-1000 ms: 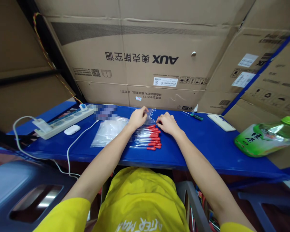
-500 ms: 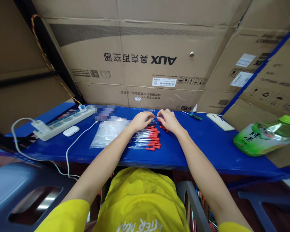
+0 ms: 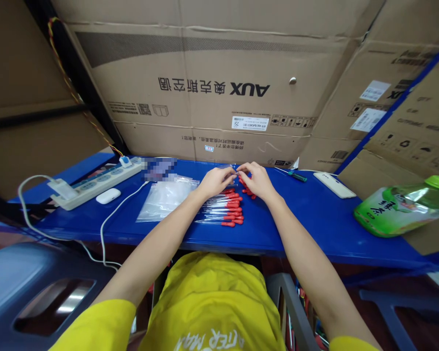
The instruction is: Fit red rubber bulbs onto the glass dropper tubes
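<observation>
While both hands work close together over the far end of the blue table (image 3: 314, 214), I judge the step in hand to be the joining of one dropper: my left hand (image 3: 214, 181) has its thumb and forefinger pinched shut on a thin glass tube (image 3: 229, 169) held just above the tabletop. My right hand (image 3: 258, 181) has its fingertips closed at that tube's right end. Whether a red bulb sits under those right fingers I cannot tell, since they cover the spot. Just below the hands lies a row of finished droppers (image 3: 225, 210), side by side and touching, their red bulbs all pointing right. A few loose red bulbs (image 3: 249, 192) lie just beside the right wrist. Clear plastic bags (image 3: 164, 197) lie flat to the left of the row, near the left forearm. As I read it, the next move calls for a steady left pinch, light enough not to snap the glass, and a straight push along the tube's line from the right fingers. Any sideways lean there could crack the end. Well apart from the work are a white power strip (image 3: 95, 183), a white earbud case (image 3: 109, 196), a green-handled screwdriver (image 3: 298, 177), a white phone (image 3: 334, 185) and a green bottle (image 3: 398, 207) lying on its side.
</observation>
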Available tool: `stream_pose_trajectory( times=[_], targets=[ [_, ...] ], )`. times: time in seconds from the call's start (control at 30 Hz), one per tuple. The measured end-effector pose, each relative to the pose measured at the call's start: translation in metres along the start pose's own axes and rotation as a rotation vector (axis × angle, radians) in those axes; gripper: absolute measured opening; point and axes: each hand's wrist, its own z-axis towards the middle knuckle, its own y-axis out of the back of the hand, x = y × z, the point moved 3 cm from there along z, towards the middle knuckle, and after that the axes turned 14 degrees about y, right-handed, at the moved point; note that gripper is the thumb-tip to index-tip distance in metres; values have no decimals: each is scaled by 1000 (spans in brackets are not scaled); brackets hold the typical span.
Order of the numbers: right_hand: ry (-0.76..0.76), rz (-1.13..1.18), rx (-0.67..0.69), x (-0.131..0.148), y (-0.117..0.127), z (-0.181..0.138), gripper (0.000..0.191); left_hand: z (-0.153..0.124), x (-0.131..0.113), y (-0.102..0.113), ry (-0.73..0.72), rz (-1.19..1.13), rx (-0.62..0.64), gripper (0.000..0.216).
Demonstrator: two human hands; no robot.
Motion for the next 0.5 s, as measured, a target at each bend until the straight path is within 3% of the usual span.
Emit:
stream_pose_trajectory(
  times=[0.5],
  targets=[
    [13,-8,-60,0,0,-1,18,0,-1,-3,-38,-28,16,28]
  ],
)
